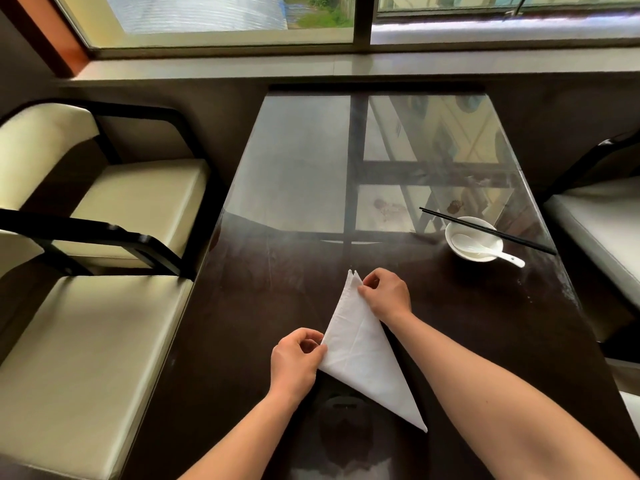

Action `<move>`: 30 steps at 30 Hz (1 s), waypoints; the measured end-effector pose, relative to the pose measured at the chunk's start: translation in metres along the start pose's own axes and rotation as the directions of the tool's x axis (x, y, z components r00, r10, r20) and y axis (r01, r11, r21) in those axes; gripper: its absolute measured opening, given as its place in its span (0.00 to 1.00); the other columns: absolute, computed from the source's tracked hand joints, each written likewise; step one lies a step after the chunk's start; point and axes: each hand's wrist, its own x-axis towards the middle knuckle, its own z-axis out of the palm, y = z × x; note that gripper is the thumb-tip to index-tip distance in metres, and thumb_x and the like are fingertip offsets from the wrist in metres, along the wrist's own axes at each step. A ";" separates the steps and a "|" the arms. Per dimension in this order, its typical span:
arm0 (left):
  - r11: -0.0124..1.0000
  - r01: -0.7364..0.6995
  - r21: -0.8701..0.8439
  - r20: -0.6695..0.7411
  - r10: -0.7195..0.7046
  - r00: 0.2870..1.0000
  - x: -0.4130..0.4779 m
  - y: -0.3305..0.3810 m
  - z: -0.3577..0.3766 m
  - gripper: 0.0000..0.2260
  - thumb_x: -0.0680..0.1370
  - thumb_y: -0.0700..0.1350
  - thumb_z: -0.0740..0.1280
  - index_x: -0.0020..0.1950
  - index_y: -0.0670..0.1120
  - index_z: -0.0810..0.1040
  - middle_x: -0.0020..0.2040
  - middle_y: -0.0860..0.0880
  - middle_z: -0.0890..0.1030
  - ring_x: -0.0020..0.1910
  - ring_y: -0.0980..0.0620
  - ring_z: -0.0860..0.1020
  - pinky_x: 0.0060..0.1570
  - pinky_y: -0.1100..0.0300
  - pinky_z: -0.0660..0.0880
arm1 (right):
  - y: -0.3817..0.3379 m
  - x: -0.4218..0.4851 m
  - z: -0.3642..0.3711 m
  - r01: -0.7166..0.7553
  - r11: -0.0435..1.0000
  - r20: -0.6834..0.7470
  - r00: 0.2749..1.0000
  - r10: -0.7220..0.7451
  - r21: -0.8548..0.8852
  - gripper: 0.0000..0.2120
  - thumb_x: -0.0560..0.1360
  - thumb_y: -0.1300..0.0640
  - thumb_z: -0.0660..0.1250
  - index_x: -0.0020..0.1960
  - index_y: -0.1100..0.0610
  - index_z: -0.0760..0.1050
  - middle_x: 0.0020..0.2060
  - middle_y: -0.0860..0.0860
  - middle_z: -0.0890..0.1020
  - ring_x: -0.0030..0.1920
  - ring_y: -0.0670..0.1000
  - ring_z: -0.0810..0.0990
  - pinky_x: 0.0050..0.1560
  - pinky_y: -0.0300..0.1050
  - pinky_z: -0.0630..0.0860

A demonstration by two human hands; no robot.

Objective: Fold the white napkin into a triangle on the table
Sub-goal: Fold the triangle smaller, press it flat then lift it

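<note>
The white napkin (363, 348) lies folded in a long triangle on the dark glass-topped table (277, 289), near its front edge. One tip points away from me and another points toward the lower right. My left hand (296, 360) pinches the napkin's left corner. My right hand (386, 292) pinches its right edge just below the far tip, where the two layers sit slightly apart.
A white bowl (473, 239) holding a white spoon (491, 249) stands at the right, with black chopsticks (488, 231) laid across its rim. Cream-cushioned chairs (90, 306) flank the table on the left, another seat (602, 237) on the right. A window ledge runs behind.
</note>
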 end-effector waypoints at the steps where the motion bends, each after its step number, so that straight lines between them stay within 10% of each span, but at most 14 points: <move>1: 1.000 -0.004 0.012 -0.003 0.004 1.000 0.000 0.000 0.000 0.09 0.73 0.45 0.75 0.40 0.60 0.80 0.37 0.56 0.82 0.39 0.59 0.80 0.37 0.68 0.73 | 0.000 0.001 0.000 0.007 1.000 0.005 1.000 -0.007 -0.001 0.03 0.73 0.53 0.71 0.44 0.52 0.81 0.41 0.49 0.84 0.45 0.52 0.81 0.43 0.43 0.73; 11: 0.946 -0.064 0.318 -0.095 0.099 0.991 -0.021 -0.011 0.006 0.02 0.76 0.53 0.70 0.46 0.56 0.81 0.39 0.57 0.76 0.38 0.59 0.76 0.32 0.67 0.68 | -0.007 0.014 0.000 0.150 0.984 0.112 0.984 -0.139 -0.097 0.06 0.73 0.50 0.71 0.49 0.49 0.80 0.41 0.45 0.81 0.47 0.51 0.81 0.48 0.47 0.77; 18: 0.935 -0.028 0.354 -0.111 0.072 0.991 -0.025 -0.014 0.008 0.03 0.77 0.55 0.69 0.46 0.57 0.79 0.38 0.58 0.76 0.37 0.60 0.75 0.31 0.67 0.68 | -0.016 0.029 -0.005 0.294 0.923 0.330 0.921 -0.205 -0.249 0.26 0.78 0.52 0.66 0.75 0.43 0.68 0.60 0.52 0.79 0.61 0.56 0.79 0.60 0.52 0.76; 30: 0.967 0.010 0.256 -0.105 0.018 0.994 -0.026 -0.019 0.000 0.05 0.77 0.54 0.68 0.50 0.55 0.80 0.41 0.57 0.78 0.41 0.58 0.76 0.38 0.62 0.70 | -0.007 0.031 -0.019 0.281 0.922 0.331 0.925 -0.186 -0.265 0.07 0.72 0.54 0.73 0.48 0.52 0.77 0.43 0.47 0.80 0.49 0.54 0.80 0.45 0.46 0.73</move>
